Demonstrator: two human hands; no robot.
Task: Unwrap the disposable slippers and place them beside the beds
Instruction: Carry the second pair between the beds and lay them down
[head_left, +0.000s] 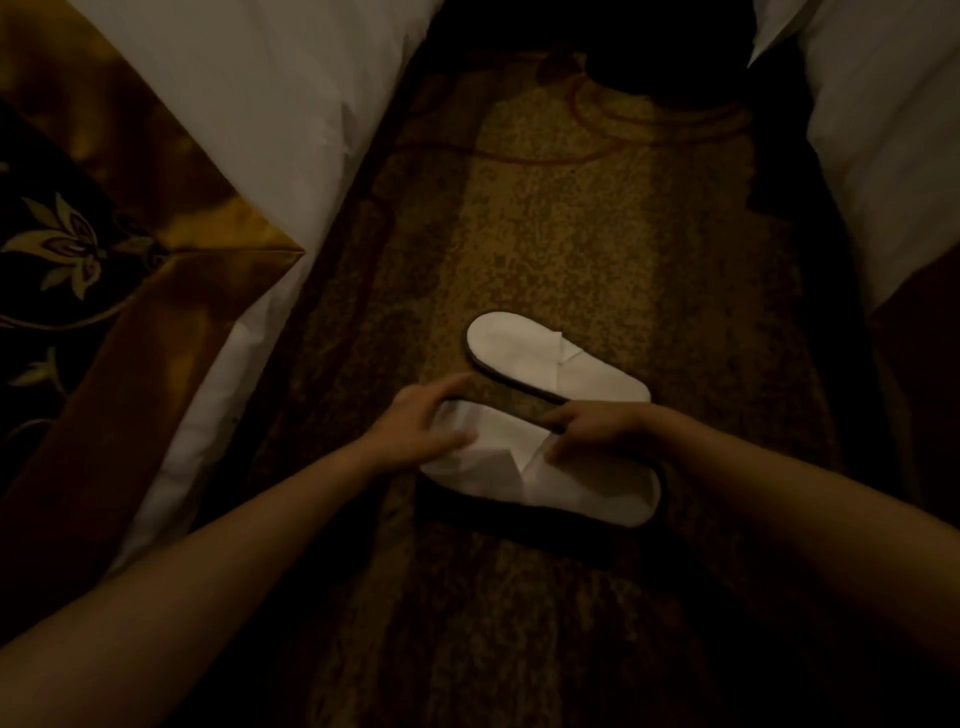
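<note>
Left hand (421, 423) grips near slipper (587, 491) end; right hand (589, 430) pinches upper.

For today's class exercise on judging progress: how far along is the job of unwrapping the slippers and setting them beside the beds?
Done: the far slipper lies unwrapped on the carpet, between the bed on the left and the bed on the right. In hand: the left hand and right hand hold the near slipper, also bare, beside it. Left: probably straightening it and letting go.
</note>
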